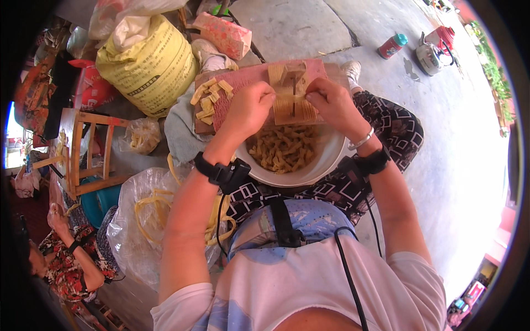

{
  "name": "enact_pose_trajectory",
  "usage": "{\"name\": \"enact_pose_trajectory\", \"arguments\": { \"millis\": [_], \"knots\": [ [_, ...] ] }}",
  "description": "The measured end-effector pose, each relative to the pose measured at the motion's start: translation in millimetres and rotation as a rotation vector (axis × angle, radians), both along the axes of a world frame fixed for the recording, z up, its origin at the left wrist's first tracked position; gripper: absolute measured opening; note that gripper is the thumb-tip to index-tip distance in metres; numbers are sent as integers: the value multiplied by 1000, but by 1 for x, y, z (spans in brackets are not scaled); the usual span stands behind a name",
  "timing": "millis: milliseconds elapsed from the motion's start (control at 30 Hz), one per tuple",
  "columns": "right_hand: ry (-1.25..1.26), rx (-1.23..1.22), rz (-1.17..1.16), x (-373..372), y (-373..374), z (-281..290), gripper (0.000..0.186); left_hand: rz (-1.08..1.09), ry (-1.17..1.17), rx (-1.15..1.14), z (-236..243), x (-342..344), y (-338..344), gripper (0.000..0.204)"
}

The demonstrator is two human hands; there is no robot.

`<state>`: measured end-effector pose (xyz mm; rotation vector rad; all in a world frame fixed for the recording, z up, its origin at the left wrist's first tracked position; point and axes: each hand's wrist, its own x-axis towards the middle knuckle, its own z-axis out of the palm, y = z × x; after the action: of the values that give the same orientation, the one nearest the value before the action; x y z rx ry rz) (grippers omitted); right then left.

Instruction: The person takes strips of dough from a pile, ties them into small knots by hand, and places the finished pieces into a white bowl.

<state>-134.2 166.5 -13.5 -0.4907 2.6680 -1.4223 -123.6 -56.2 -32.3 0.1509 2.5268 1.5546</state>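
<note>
A small wooden frame [293, 94] with a thin upright rod stands on a pinkish board [243, 83], just above a white bowl [326, 160] full of short tan folded pieces [284, 148]. My left hand [251, 107] is closed at the frame's left side, pinching a pale strip. My right hand [330, 102] grips the frame's right side with its fingers curled. Several cut tan strip pieces [211, 99] lie on the board's left end. Black bands with cables sit on both wrists.
A yellow sack [148, 63] and a wooden stool [88, 151] stand at the left. A clear plastic bag [138, 220] holds long yellow strips. Another person [66, 259] sits at lower left. A red bottle [392, 45] and a kettle [429, 55] stand on the concrete floor.
</note>
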Motion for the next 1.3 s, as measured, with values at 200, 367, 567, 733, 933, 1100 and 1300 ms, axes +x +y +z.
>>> {"name": "enact_pose_trajectory", "arguments": {
  "millis": [200,367,567,733,933,1100,1300],
  "knots": [
    [116,361,68,14,10,-4,14,115,286,-545,-23,8,-7,14],
    [512,2,48,45,-27,16,13,-101,-19,-33,17,40,6,16],
    [31,184,77,47,0,-11,15,-250,-250,117,37,39,3,21],
    [-985,-974,420,90,-15,23,25,-184,-378,400,21,54,16,23],
    [75,-81,-130,83,-25,16,24,-58,-603,1004,36,90,43,11],
    [336,134,-208,85,-19,16,18,-92,-330,617,17,90,42,11],
    [-790,-695,-168,99,-6,-18,24,-125,583,-215,22,93,44,32]
  ]
}}
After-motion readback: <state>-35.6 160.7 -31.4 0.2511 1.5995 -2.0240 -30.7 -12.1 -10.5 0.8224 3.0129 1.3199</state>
